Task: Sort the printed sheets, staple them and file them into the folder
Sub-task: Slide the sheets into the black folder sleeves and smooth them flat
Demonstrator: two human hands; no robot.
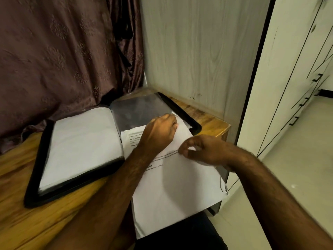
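The printed sheets [173, 186] lie in the lower middle of the frame, a thin white set angled across the near corner of the wooden desk [36, 222], with the lower end hanging past the desk edge over the person's lap. The top end, where the print shows, reaches onto the right-hand page of the open black folder [100, 141], which spreads across the centre left.

The left hand [160, 131] sits on the sheets' upper end, fingers curled toward a clear plastic sleeve [142, 109] of the folder; from here I cannot tell whether it pinches the paper, the sleeve edge, or only presses down. The right hand [200, 148], at centre right, has thumb and fingers curled and seems to be nipping the sheets' right edge, though motion blur keeps me from being sure.

I'd judge this paper light and floppy, quick to buckle if pushed from the far end, and the sleeve film slick and clingy. Best held close to the leading corners, with the sleeve mouth kept open. Whether a staple is in I cannot see.

Behind, a dark patterned curtain [59, 51] fills the upper left; a pale woodgrain panel [198, 51] stands upper centre, and white drawers [306, 87] at far right.
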